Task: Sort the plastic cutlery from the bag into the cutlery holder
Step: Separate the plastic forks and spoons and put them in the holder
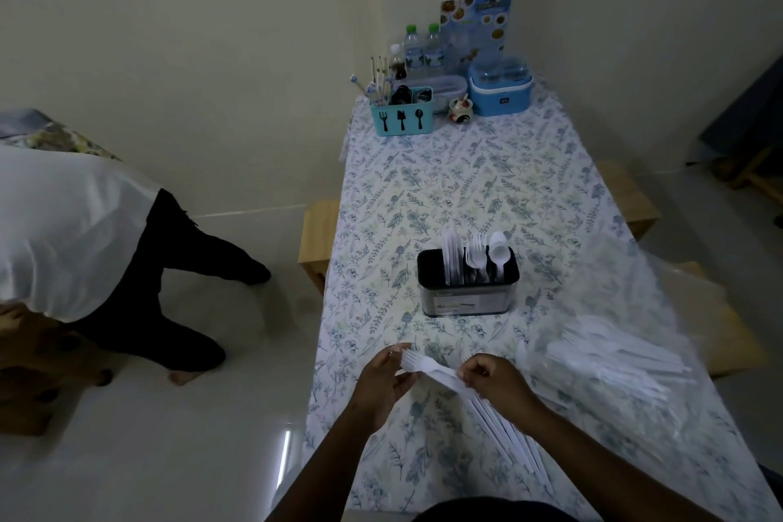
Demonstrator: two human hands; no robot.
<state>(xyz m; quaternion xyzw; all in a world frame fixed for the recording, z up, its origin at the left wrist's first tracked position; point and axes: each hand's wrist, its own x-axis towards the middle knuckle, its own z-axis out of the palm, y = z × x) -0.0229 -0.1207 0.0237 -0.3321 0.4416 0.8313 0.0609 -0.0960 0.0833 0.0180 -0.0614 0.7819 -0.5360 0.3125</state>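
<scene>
Both hands work above the near end of the table with the floral-print cloth (487,191). The left hand (383,381) pinches the tine end of a small bunch of white plastic forks (428,371); the right hand (493,379) is closed around the same bunch further along the handles. The two-handed hold appears intended to square up or separate the forks before they are dropped in. A fan of further white pieces (508,432) extends below the right hand toward the table edge; the view there is dim, so whether they lie on the cloth or are held cannot be settled.

The black rectangular cutlery holder (468,288) stands upright near mid-table, just beyond the hands, already carrying knives, forks and spoons in separate compartments from left to right. The clear plastic bag of white cutlery (614,356) lies to the right, within easy reach of the right hand, still well filled. Judged so, sorting is under way with much remaining.
</scene>
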